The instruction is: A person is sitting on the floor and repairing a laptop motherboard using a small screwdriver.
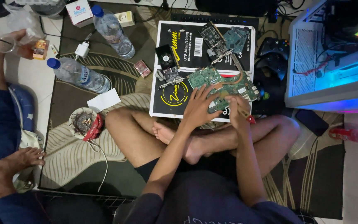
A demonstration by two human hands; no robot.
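Note:
I sit cross-legged on a carpet. A green circuit board [228, 85] lies on a black and white cardboard box [175, 101] in front of my knees. My left hand [199, 105] rests flat on the board's near left part with fingers spread. My right hand [238, 108] is closed around a red-handled screwdriver [249, 119], its tip at the board's near edge. Farther back on the box lie other circuit boards [218, 39] and a small black fan card [165, 58].
Two plastic water bottles [79, 75] lie on the carpet at left, with an ashtray [81, 122], a white charger [81, 49] and a paper slip. A game controller [274, 47] and a lit computer case [332, 54] stand at right. Another person's feet [9, 166] are at far left.

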